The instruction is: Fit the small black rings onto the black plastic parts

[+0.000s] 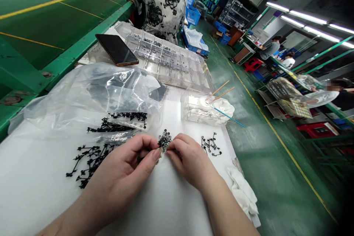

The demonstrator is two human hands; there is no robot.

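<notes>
My left hand [121, 173] is closed in a pinch, thumb against forefinger, with a bit of a small black part [140, 159] showing between its fingers. Opposite it, my right hand [190, 158] is also closed, its fingertips pressed together close to the left thumb; what they hold is hidden. Just beyond both sets of fingertips lies a little pile of small round black-and-clear pieces [165, 137]. Thin black stick-like parts with knobbed ends [92, 160] are strewn left of my left hand. To the right of my right hand lie several similar parts with round ends [211, 144].
A clear plastic bag [83, 96] covers the table's left side. Behind it are a phone [117, 49] and clear compartment trays [166, 57]. A clear box [193, 108] holds white cloth and sticks. White cloth [245, 195] hangs at the right edge. People sit at far benches.
</notes>
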